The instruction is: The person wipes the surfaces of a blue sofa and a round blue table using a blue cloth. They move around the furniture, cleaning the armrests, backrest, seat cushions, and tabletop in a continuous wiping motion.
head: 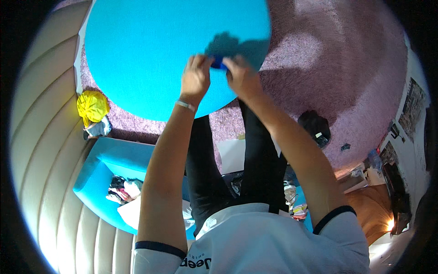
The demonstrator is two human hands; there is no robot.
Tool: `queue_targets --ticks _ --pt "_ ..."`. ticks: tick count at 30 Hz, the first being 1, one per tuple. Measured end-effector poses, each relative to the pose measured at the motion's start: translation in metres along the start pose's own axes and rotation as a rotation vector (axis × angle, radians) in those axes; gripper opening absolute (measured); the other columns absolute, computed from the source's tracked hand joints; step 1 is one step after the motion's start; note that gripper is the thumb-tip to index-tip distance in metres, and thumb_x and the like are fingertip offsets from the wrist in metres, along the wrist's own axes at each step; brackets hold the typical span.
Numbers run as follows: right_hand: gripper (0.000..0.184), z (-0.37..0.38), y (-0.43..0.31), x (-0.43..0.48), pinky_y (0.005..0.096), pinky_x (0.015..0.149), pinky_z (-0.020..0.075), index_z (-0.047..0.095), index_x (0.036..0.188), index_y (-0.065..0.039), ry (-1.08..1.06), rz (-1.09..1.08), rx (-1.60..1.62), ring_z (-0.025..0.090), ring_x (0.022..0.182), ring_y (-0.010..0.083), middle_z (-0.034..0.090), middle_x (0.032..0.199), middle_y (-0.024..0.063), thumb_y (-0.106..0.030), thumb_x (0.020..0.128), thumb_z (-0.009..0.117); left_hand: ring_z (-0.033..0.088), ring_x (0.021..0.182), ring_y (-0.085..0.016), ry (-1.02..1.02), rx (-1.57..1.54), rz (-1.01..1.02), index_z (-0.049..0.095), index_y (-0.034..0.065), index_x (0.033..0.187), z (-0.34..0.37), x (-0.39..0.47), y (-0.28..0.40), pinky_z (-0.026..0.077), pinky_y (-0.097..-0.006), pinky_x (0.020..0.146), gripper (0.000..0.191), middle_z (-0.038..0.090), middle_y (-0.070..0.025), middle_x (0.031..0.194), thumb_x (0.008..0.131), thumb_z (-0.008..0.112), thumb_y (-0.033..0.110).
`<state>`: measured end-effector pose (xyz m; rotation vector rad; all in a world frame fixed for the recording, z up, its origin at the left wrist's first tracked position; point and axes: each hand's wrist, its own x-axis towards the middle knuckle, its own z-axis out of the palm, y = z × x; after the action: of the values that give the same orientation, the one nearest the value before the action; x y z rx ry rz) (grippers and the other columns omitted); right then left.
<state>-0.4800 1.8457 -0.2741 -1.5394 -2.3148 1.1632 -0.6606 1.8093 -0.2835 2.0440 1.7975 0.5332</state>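
Between my two hands is a small dark blue object (218,62), too small and blurred to name more closely. My left hand (196,77) grips its left end with the fingertips; a pale band circles that wrist. The right end is pinched by the thumb and fingers of my right hand (242,75), which is slightly blurred. Both hands are over the near right part of a large round bright-blue surface (147,58), and their shadow falls on it just beyond them.
Pinkish carpet (362,85) surrounds the round surface. A yellow bag (92,107) rests at left beside a padded wall (44,113). A blue sofa (89,178) holds clothes (125,190). Black cloth (314,126) lies on the carpet at right, and a white sheet (231,156) between my legs.
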Motion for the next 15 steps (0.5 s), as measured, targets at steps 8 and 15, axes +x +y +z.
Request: queue_targets --ticks 8,15 --pt "0.029 0.052 -0.006 0.036 0.0476 0.072 0.0602 0.069 0.112 -0.004 0.175 0.052 -0.153 0.061 0.1 0.0377 0.057 0.109 0.0183 -0.003 0.084 0.063 0.064 0.099 -0.037 0.095 -0.118 -0.262 0.075 0.0085 0.103 0.039 0.019 -0.03 0.053 -0.0451 0.087 0.029 0.068 -0.0148 0.109 0.078 0.062 -0.001" --pt "0.028 0.047 -0.003 -0.009 0.046 0.072 0.0581 0.072 0.112 -0.008 0.013 -0.061 -0.054 0.063 0.096 0.0349 0.058 0.102 0.0163 -0.006 0.085 0.064 0.063 0.097 -0.035 -0.03 -0.035 -0.315 0.075 0.0089 0.102 0.022 -0.042 -0.005 0.054 -0.0458 0.084 0.03 0.068 -0.0126 0.103 0.077 0.064 -0.004"
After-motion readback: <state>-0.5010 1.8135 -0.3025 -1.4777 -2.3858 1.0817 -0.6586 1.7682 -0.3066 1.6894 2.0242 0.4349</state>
